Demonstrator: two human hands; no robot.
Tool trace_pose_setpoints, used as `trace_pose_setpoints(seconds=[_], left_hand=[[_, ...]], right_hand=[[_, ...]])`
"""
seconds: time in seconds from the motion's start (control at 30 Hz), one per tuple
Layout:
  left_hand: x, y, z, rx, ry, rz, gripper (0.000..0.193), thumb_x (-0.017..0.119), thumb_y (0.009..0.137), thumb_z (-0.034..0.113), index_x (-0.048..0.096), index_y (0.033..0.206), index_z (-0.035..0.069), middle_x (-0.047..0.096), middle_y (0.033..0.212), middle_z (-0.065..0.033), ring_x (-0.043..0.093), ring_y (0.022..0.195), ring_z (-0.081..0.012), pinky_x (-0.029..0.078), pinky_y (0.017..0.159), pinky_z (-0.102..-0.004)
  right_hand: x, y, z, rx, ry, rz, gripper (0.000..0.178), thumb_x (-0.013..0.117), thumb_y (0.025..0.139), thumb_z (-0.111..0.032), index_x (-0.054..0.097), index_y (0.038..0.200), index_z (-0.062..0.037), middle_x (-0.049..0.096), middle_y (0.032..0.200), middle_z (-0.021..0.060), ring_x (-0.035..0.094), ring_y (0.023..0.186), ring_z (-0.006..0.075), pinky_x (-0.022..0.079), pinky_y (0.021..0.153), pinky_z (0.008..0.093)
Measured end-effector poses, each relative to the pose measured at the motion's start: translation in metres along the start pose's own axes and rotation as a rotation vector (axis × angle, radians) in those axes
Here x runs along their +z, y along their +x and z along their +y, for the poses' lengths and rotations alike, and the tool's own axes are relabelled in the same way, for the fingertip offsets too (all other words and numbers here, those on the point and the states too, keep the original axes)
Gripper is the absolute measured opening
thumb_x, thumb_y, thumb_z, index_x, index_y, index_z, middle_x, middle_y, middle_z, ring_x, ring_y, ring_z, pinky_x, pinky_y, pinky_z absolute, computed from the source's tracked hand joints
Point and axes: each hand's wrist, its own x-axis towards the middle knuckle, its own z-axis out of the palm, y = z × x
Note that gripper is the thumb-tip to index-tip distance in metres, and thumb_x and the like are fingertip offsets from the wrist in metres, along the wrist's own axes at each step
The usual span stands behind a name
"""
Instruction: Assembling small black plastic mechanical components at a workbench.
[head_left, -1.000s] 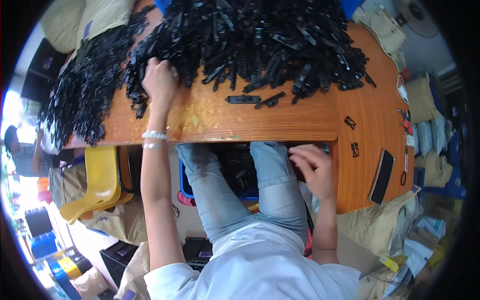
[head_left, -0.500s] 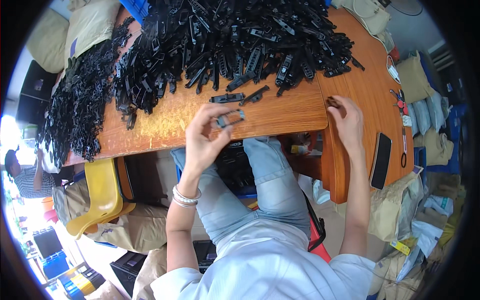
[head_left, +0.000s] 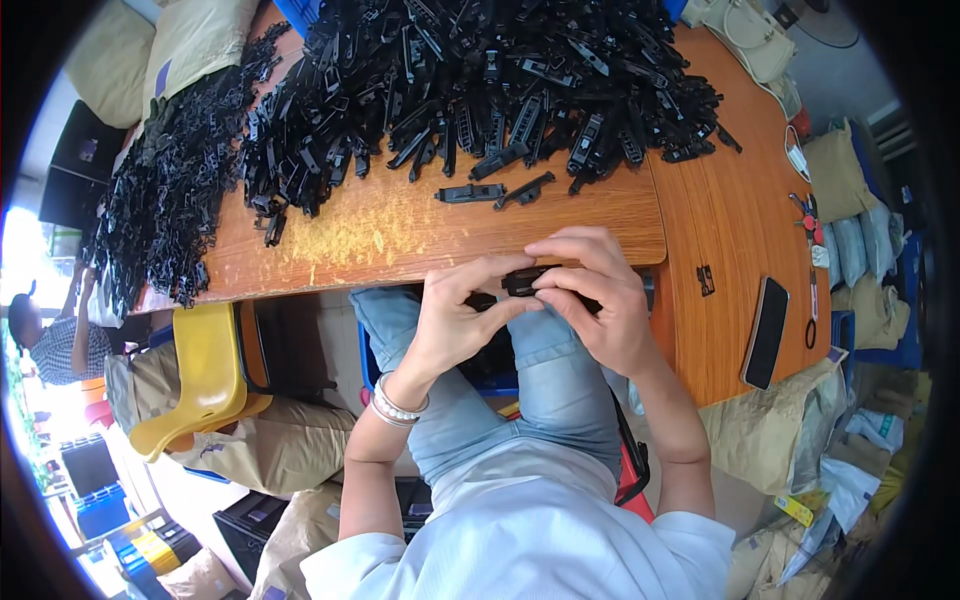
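Note:
My left hand (head_left: pixel 455 320) and my right hand (head_left: pixel 595 300) meet over my lap at the near edge of the wooden table (head_left: pixel 400 225). Together they pinch one small black plastic part (head_left: pixel 525 282), mostly covered by my fingers. A large heap of black plastic parts (head_left: pixel 480 80) covers the far half of the table. Two loose black parts (head_left: pixel 495 192) lie apart from the heap, just beyond my hands. A beaded bracelet sits on my left wrist.
A second pile of black parts (head_left: pixel 165 200) spills over the table's left end. A dark phone (head_left: pixel 766 332), a small black piece (head_left: pixel 706 280) and keys (head_left: pixel 808 215) lie on the right wing. A yellow chair (head_left: pixel 205 375), sacks and a person (head_left: pixel 55 335) stand left.
My left hand took a black part from near the heap and drew it back to my lap. My right hand rose from under the table edge and joined it on the part.

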Motion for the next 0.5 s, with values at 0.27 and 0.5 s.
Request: trace_pose_setpoints(seconds=[0.27, 0.5], left_hand=[[0.002, 0.010, -0.010, -0.338, -0.594, -0.079, 0.031, 0.066, 0.079, 0.014, 0.059, 0.103, -0.004, 0.065, 0.082, -0.0092, 0.063, 0.073, -0.0135, 0.049, 0.061, -0.0239], [0.014, 0.132, -0.044, 0.004, 0.092, 0.078, 0.013, 0.059, 0.082, 0.006, 0.063, 0.091, -0.003, 0.063, 0.071, -0.0060, 0.058, 0.063, -0.0087, 0.047, 0.058, -0.0214]], right_hand=[[-0.001, -0.013, -0.002, 0.095, 0.119, 0.075, 0.019, 0.066, 0.071, -0.006, 0.065, 0.089, -0.0006, 0.058, 0.108, 0.0104, 0.053, 0.096, 0.0251, 0.043, 0.076, 0.0304], [0.005, -0.033, 0.006, 0.369, 0.374, 0.391, 0.022, 0.058, 0.085, -0.011, 0.059, 0.098, 0.0066, 0.058, 0.100, 0.0119, 0.055, 0.090, 0.0151, 0.043, 0.068, 0.0237]])
